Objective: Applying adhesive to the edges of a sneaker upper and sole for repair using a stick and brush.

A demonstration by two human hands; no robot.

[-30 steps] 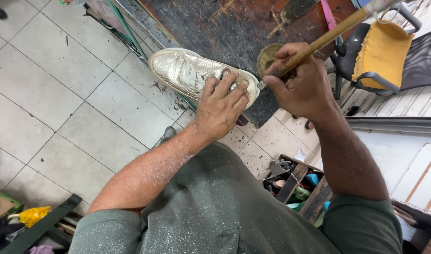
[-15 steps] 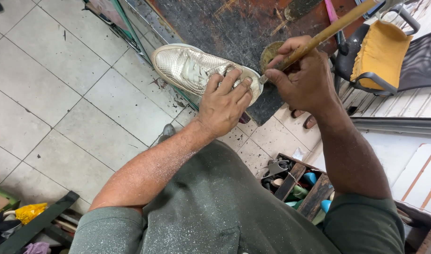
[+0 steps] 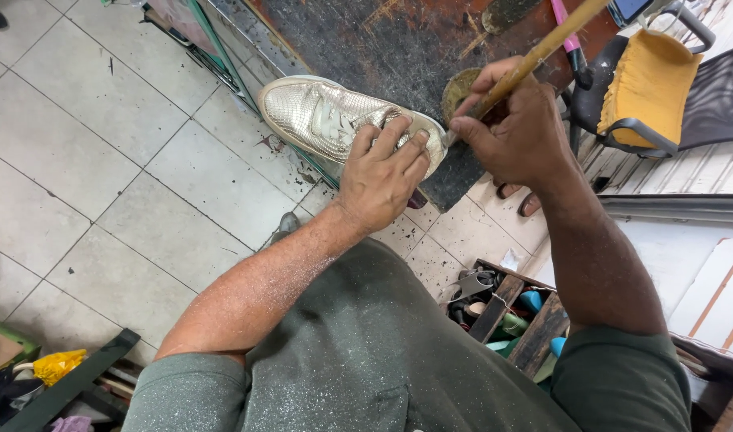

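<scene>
A gold, scale-textured shoe (image 3: 334, 120) w/ pale laces lies on its side at the near-left edge of a dark, stained workbench (image 3: 398, 48), toe pointing left, heel to the right. The left hand (image 3: 380, 174) presses down over the heel end, fingers spread and curled on the upper, pinning it to the bench rather than lifting it. Just right of it, the right hand (image 3: 517, 128) is closed tight around a long wooden-handled tool (image 3: 542, 50), prob. a brush; the handle runs up to the far right, the working tip meets the shoe's heel edge, though the tip itself is mostly hidden betw. the two hands. Judging by this, the step in hand looks like coating or working the heel/sole seam; the next move seems to call for a steady hold w/ the left and short, controlled strokes along the edge. A small round tin (image 3: 458, 86) sits on the bench behind the right hand. Farther right, a chair w/ a yellow cushion (image 3: 650, 84). Near right on the floor, a wooden crate (image 3: 510, 308) of odds & ends. Pale tiled floor (image 3: 102, 160) spreads left.
</scene>
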